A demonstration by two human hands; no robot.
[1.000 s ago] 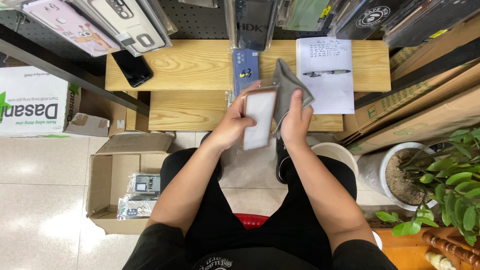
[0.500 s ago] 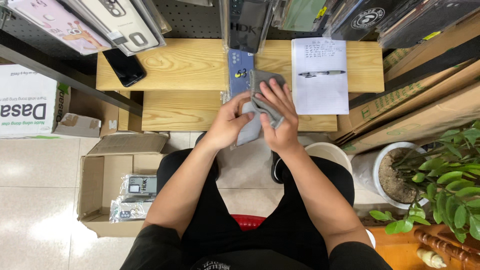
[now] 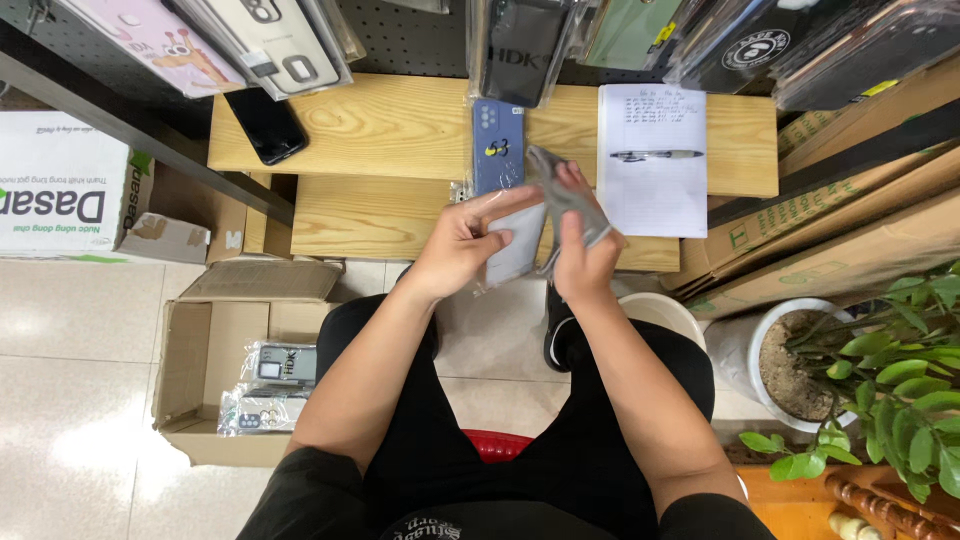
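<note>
Since half-second ago, I see hands shifted right. Left hand (image 3: 462, 243) pinches clear sleeve (image 3: 515, 245); right hand (image 3: 583, 248) grips grey case (image 3: 570, 200). Risk: slippery sleeve drops to floor.

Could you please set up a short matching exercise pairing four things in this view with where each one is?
Things:
1. black phone
2. pen
3. cardboard box
4. potted plant

Places:
A. on the lined notepad
B. on the floor tiles, holding packaged phone cases
C. at the left end of the wooden bench
D. at the picture's right edge, beside flat cartons

Pairs: 1-C, 2-A, 3-B, 4-D
</note>
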